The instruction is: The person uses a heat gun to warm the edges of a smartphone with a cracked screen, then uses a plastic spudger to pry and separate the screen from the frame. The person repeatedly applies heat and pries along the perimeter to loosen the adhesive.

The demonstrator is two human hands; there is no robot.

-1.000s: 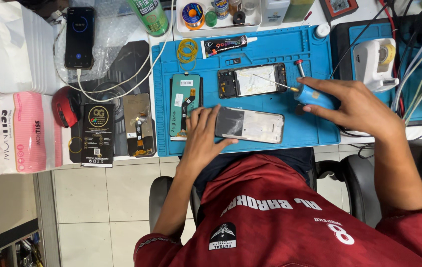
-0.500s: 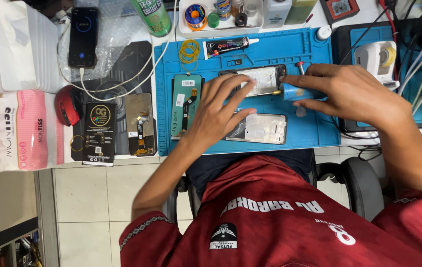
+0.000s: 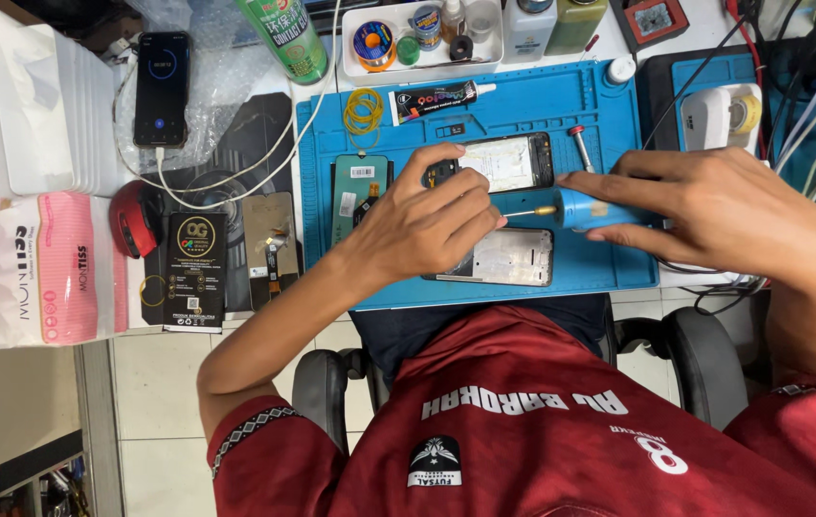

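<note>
A black phone (image 3: 161, 88) with a lit screen lies at ten o'clock, a white cable (image 3: 226, 177) running from its lower end across bubble wrap (image 3: 221, 67). A green spray can (image 3: 283, 36) and a white tray of small pots (image 3: 422, 36) stand at twelve o'clock. Yellow rubber bands (image 3: 363, 110) and a black glue tube (image 3: 441, 99) lie on the upper part of the blue mat (image 3: 609, 105). At nine o'clock sit a pink tissue pack (image 3: 44, 268), a red round object (image 3: 135, 218) and a black flat box (image 3: 192, 270). A white tape dispenser (image 3: 719, 115) stands at two o'clock.

Bright even overhead light, soft shadows, sharp focus, slight edge distortion.
</note>
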